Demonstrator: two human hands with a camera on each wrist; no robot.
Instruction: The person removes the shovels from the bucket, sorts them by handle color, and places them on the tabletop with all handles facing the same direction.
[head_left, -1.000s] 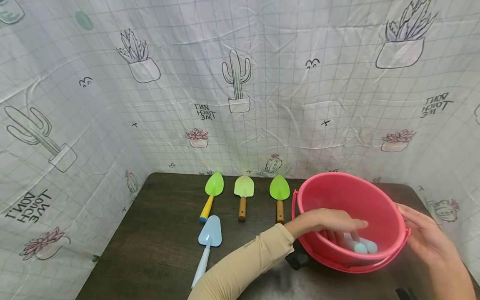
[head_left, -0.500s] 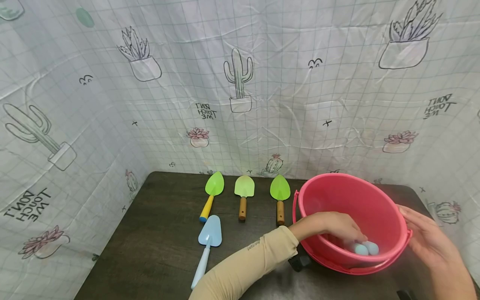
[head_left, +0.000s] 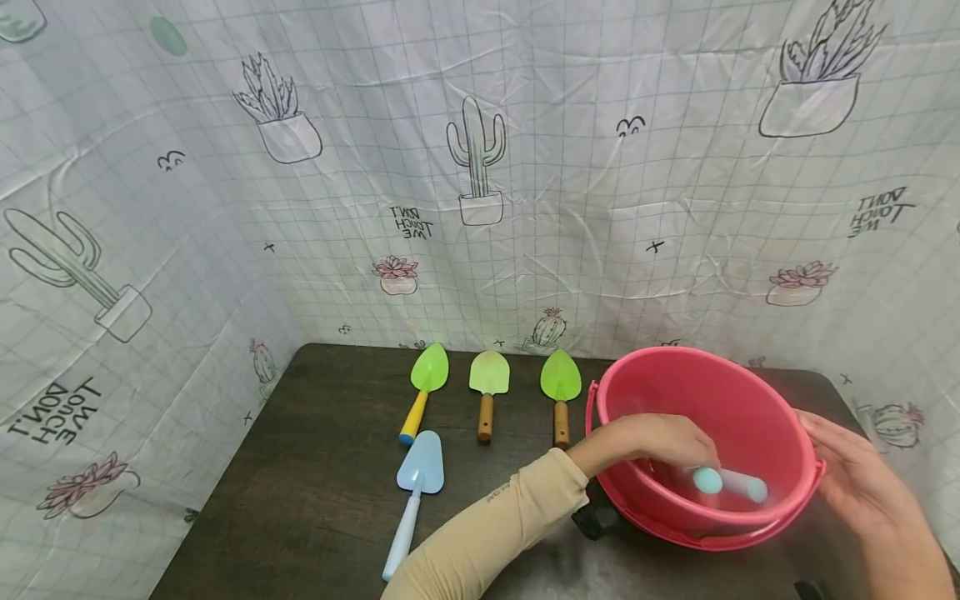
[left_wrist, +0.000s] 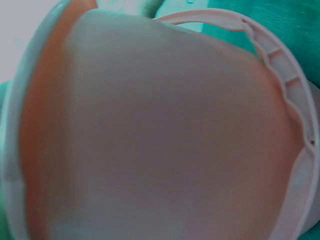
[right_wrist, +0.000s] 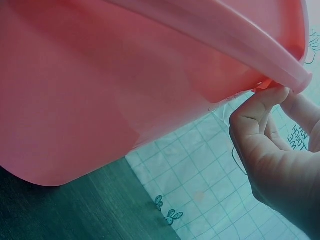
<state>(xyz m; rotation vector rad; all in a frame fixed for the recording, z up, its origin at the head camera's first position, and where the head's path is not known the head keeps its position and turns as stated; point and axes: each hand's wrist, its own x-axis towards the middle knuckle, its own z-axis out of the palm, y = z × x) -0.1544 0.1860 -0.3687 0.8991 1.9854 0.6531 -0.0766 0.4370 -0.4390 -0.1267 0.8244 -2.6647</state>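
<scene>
On tabletop (head_left: 315, 475): four trowels (head_left: 488, 377) already lay out.
Bucket (head_left: 701, 392): two pale-blue handles (head_left: 750, 487) seemingly remained.
Left hand (head_left: 673, 438): reached inside, grip hidden.
Right hand (head_left: 862, 483): pinched rim (right_wrist: 235, 40).

Left hand (head_left: 671, 439) is partly hidden by pink bucket (head_left: 678, 387); inner ends of pale blue rods (head_left: 742, 484) are covered. Tan sleeve (head_left: 510, 518) is cut by head view's bottom edge. Left wrist view is blurred.

Head view, high, facing forward and down over table (head_left: 322, 483), left wrist view, very near, largely blurred, right wrist view, close alongside pink bucket (right_wrist: 90, 95), bucket shared with head view.
</scene>
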